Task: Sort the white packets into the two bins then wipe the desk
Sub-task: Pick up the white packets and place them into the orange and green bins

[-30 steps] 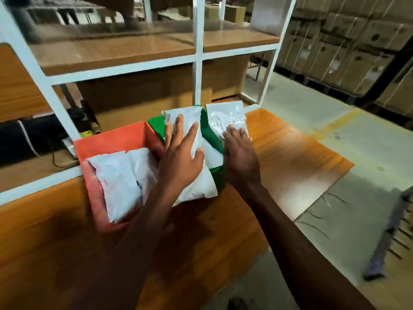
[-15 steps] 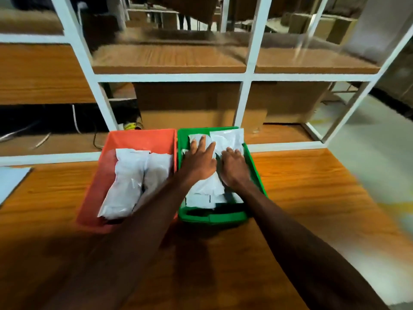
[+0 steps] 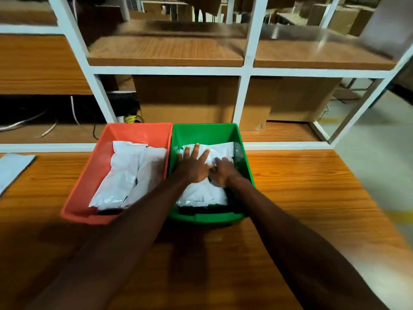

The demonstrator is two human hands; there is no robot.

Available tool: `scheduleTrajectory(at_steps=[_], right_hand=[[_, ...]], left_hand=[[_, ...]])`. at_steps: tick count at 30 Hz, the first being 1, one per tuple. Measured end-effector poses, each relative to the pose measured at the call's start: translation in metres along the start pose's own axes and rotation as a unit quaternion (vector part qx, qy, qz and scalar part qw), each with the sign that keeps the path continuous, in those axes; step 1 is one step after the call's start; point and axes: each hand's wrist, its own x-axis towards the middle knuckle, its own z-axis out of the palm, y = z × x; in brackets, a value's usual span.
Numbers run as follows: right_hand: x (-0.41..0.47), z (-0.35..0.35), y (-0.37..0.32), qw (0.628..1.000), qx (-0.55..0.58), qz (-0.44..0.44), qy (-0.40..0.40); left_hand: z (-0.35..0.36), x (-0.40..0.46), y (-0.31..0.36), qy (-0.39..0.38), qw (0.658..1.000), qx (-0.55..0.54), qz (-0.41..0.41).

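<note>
Head view: both hands lie flat, fingers spread, on packets (image 3: 201,193) inside the green bin (image 3: 243,162), left hand (image 3: 194,167) touching right hand (image 3: 223,171). Just left of that bin, the red bin (image 3: 89,175) holds more packets.

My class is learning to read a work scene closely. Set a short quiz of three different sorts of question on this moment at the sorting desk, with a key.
1. True or false: both hands are in the orange bin.
2. Which hand lies flat with fingers spread on the white packets: A left hand, B right hand?
3. Fill in: the pale sheet at the desk's far left edge lies ____ the bins.

Key
1. False: both are in the green bin.
2. A.
3. Outside.
</note>
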Motion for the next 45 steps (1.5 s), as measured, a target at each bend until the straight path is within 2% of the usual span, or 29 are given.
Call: scheduleTrajectory(at_steps=[6, 11, 16, 19, 23, 27, 29, 31, 38, 45], right_hand=[[-0.04, -0.021, -0.009, 0.984, 0.081, -0.061, 0.148], [-0.083, -0.028, -0.024, 0.934, 0.109, -0.114, 0.32], [-0.122, -0.01, -0.077, 0.892, 0.173, -0.176, 0.378], [-0.144, 0.012, -0.122, 0.877, 0.198, -0.221, 0.378], [-0.162, 0.05, -0.195, 0.859, 0.213, -0.277, 0.374], [-0.182, 0.102, -0.278, 0.861, 0.224, -0.308, 0.338], [-0.184, 0.117, -0.295, 0.868, 0.226, -0.299, 0.325], [-0.189, 0.151, -0.342, 0.86, 0.229, -0.333, 0.311], [-0.196, 0.231, -0.456, 0.897, 0.212, -0.313, 0.228], [-0.159, 0.261, -0.524, 0.922, 0.182, -0.285, 0.187]], left_hand=[[-0.021, -0.031, 0.003, 0.115, 0.993, 0.004, 0.037], [-0.048, -0.089, -0.006, 0.259, 0.957, -0.105, 0.08], [-0.06, -0.165, -0.045, 0.345, 0.928, -0.131, 0.058], [-0.058, -0.203, -0.087, 0.361, 0.924, -0.118, 0.041], [-0.055, -0.264, -0.158, 0.366, 0.925, -0.099, -0.028], [-0.046, -0.333, -0.235, 0.364, 0.921, -0.105, -0.087], [-0.041, -0.348, -0.255, 0.362, 0.922, -0.102, -0.09], [-0.034, -0.385, -0.3, 0.348, 0.924, -0.095, -0.124], [-0.005, -0.451, -0.414, 0.315, 0.924, -0.101, -0.19], [0.004, -0.439, -0.498, 0.301, 0.927, -0.098, -0.202]])
